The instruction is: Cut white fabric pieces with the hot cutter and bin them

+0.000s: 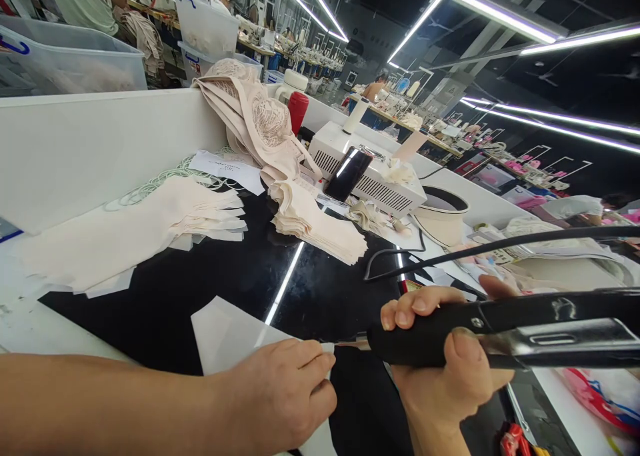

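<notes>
My left hand (293, 393) is closed, its thumb and fingers pinching the edge of a thin white sheet-like piece (225, 329) lying on the black glossy surface (240, 273). My right hand (450, 349) is wrapped around a black corded tool (530, 313) that looks like a hair straightener, with a silver metal part along its lower side. The tool's rounded end points left at my left fingers. A narrow pale strip (353, 344) spans between them. Beyond my hands lie a fanned stack of pale cut pieces (135, 223) and a smaller beige stack (320, 223).
Beige lace bras (250, 109) are heaped behind the stacks, beside a red-capped object (298, 111). A phone (349, 173) leans on a white vented box (370, 166). The black cable (500, 246) crosses at right. Red-handled tools (515, 439) lie low right. Other people work beyond.
</notes>
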`<control>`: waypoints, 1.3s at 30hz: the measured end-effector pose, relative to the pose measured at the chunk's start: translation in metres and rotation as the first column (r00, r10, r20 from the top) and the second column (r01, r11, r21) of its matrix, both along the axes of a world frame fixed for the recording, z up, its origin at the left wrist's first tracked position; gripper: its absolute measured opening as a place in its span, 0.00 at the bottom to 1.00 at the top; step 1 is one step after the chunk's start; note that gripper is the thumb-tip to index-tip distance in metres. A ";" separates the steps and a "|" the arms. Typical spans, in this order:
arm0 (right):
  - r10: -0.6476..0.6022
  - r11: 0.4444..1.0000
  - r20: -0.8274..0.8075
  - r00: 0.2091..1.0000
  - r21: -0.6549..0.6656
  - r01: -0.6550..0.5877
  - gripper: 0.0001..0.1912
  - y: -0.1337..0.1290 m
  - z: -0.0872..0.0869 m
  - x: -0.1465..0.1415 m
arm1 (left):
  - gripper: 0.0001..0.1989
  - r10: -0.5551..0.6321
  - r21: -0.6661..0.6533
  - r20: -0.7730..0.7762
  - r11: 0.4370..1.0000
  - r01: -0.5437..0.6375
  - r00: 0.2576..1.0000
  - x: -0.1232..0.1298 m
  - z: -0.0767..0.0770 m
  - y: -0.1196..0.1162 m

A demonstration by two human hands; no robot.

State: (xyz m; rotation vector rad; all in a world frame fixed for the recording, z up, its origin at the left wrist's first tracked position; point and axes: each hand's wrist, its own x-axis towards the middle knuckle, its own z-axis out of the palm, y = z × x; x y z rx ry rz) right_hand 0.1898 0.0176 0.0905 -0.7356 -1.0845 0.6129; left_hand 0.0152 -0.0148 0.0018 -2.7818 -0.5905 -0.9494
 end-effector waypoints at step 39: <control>-0.043 0.999 0.002 0.999 0.021 0.043 0.25 -0.003 0.001 -0.009 | 0.08 0.000 -0.005 -0.002 1.000 0.000 1.000 0.000 0.002 0.004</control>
